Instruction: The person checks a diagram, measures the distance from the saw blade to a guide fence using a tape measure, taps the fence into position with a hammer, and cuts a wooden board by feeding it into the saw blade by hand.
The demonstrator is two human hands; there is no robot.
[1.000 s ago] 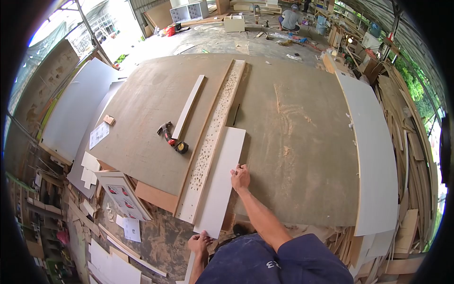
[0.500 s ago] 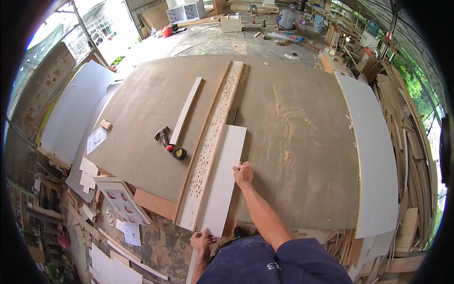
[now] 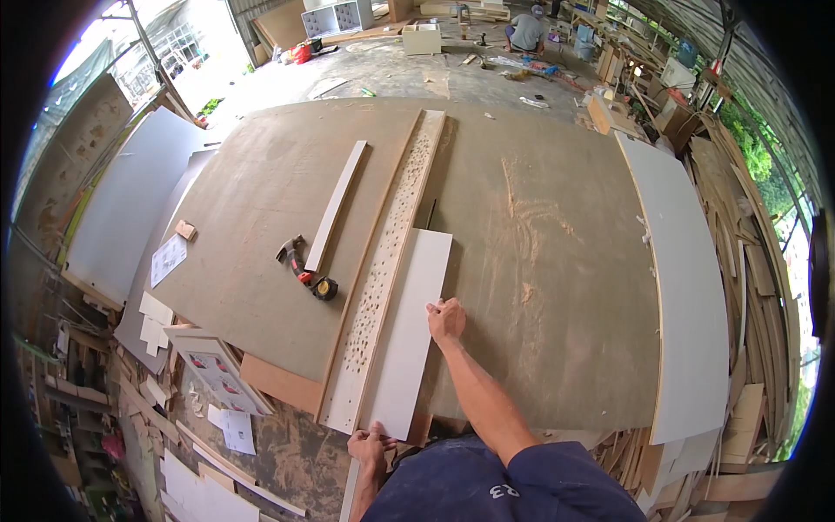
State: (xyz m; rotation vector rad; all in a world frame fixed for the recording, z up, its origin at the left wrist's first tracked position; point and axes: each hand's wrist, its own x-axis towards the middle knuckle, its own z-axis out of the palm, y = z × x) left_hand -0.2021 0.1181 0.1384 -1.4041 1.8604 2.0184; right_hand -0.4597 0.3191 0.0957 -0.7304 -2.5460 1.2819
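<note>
A plain white board lies lengthwise on the large work table, flush along a longer board pitted with many holes. My left hand is closed on the white board's near end, thumb on top. Against its right edge, about midway along, my right hand is closed with fingers bent, gripping that edge. A thin dark rod sticks out just past the board's far end. To the left lie a claw hammer, a tape measure and a narrow white strip.
A small wood block and a printed sheet rest on the table's left side. Sawdust streaks its right half. A white panel borders the right edge; timber offcuts stack beyond. A person crouches far back.
The camera view has shifted slightly, so table items appear a little lower and further left. Both hands keep their places on the white board.
</note>
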